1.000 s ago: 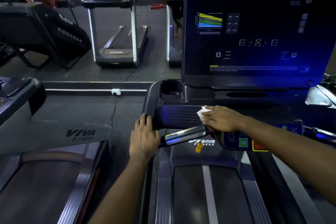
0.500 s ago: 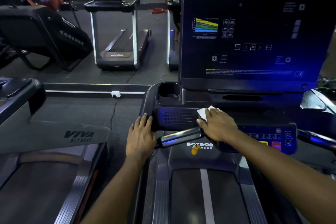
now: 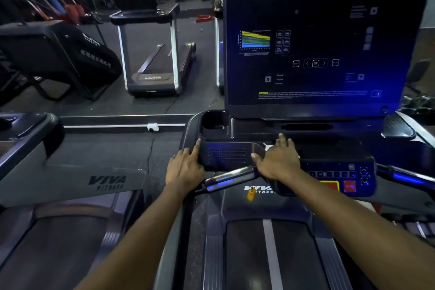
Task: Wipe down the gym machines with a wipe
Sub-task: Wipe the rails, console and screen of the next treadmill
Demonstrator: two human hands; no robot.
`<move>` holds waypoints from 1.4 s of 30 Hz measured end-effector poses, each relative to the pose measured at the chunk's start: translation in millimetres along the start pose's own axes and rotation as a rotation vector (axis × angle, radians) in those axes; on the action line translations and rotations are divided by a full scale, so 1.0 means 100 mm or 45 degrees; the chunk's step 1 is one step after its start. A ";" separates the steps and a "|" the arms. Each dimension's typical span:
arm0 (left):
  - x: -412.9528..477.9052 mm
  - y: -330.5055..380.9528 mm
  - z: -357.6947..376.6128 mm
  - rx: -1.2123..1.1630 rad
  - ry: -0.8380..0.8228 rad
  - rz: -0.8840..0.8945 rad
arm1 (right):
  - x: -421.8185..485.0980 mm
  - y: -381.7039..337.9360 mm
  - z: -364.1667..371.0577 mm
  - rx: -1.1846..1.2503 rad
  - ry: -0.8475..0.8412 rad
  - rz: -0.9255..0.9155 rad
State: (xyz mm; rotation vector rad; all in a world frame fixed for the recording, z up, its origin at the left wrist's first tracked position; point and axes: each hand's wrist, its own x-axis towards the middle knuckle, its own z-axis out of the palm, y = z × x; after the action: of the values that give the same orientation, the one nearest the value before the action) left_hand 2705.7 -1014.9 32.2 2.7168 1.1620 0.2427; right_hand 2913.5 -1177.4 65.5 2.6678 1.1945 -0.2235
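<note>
One white wipe [image 3: 268, 147] lies mostly hidden under the right hand [image 3: 279, 161], whose flat, spread fingers press it onto the treadmill console [image 3: 226, 155] just below the screen [image 3: 315, 42]. The console's ledge runs side to side, so the stroke probably goes leftward toward the left hand [image 3: 184, 167], which rests spread on the console's left corner holding nothing, or rightward over the button panel [image 3: 334, 173].

The big screen [image 3: 317, 42] looked dark, smooth and glossy, the plastic console [image 3: 226, 155] under it was matt with tiny holes, the handlebar [image 3: 229, 178] was shiny metal, and the white wipe [image 3: 268, 147] looked thin like paper.
</note>
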 end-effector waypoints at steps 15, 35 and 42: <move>1.02 0.97 0.30 -0.097 0.153 0.847 | 0.14 0.03 0.17 0.332 0.046 -0.081; 1.21 1.12 0.46 -0.046 0.254 0.834 | 0.27 0.56 0.11 0.716 0.083 0.228; 1.19 1.14 0.49 -0.030 0.263 0.821 | 0.31 0.52 0.23 0.564 0.013 0.230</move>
State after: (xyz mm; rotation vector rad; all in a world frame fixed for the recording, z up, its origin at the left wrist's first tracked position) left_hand 2876.9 -1010.2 20.2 3.0086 0.2703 0.6227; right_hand 2971.5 -1194.7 43.2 3.1360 0.9912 -0.4963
